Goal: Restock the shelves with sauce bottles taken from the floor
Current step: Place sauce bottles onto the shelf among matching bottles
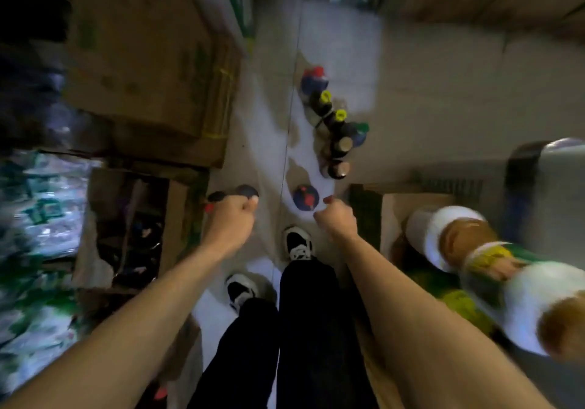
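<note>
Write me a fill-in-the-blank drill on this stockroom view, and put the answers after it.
1. In the row on the floor, between the red-and-blue cap at the far end and the green cap, two caps are ___.
2. The hand gripping the dark-capped bottles is the person's ___ one.
3. The person's shoes are black and ___.

Missing words: yellow; left; white.
</note>
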Tool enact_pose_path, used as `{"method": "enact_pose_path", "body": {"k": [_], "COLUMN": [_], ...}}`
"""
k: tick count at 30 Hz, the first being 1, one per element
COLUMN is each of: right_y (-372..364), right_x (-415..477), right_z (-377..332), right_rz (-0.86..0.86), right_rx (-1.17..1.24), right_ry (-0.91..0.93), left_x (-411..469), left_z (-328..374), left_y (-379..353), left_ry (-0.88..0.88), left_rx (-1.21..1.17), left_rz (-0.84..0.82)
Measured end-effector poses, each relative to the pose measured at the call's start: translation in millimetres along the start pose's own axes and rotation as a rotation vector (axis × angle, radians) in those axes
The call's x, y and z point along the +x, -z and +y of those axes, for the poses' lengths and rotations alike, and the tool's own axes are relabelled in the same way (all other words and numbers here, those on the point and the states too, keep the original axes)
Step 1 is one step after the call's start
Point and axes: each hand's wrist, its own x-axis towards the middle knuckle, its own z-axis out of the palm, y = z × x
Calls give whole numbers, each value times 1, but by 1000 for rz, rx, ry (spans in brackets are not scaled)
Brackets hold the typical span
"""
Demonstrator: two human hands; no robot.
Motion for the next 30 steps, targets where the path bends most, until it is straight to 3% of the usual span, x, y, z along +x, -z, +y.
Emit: {"method": "enact_pose_path", "body": {"k": [7,11,13,17,19,22,24,30], "right_y": [-128,-132,-112,-39,-5,19,20,6], "right_x": [190,208,204,174,154,137,128,114], "right_z": [54,54,42,5,-18,-51,-73,-100], "right_rz": [249,389,277,-124,-299,-463,-616,-797], "right_rx": [-439,-357,-277,56,140,361,525,887], "right_ry": [283,458,449,444,559,615,660,691], "left_x": [152,161,162,170,172,162,150,132], "left_z": [-138,-150,-142,-102,-85,-70,-63,-62], "left_y": [-104,-136,-140,-123,-102,-68,-58,-50], "left_ry": [-38,-80,-86,-212,-235,-187,-225,-266], "left_rx": [-14,-91,-104,-60,-167,-523,-660,-912], "left_rz": [-82,-68,-77,-114,-309,-771,-906,-779]}}
